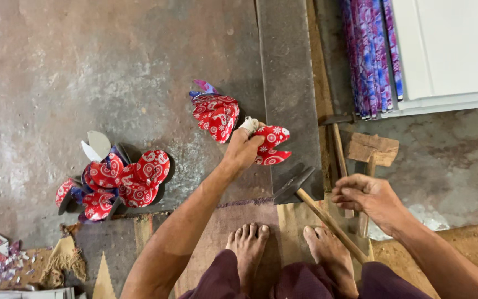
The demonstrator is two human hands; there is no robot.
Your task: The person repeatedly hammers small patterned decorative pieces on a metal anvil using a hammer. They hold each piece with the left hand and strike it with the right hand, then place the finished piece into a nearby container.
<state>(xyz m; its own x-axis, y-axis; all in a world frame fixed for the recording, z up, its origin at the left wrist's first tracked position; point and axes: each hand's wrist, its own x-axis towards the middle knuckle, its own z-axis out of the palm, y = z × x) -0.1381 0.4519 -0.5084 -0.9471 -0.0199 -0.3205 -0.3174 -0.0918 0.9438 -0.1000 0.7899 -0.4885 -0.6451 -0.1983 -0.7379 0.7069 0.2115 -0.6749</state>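
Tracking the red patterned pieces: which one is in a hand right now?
The bent piece on the dark slab, pinched by the left hand; both piles lie untouched.

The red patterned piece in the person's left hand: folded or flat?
Folded. The red patterned piece bends into a curved cone shape under the left hand, not flat on the metal bar.
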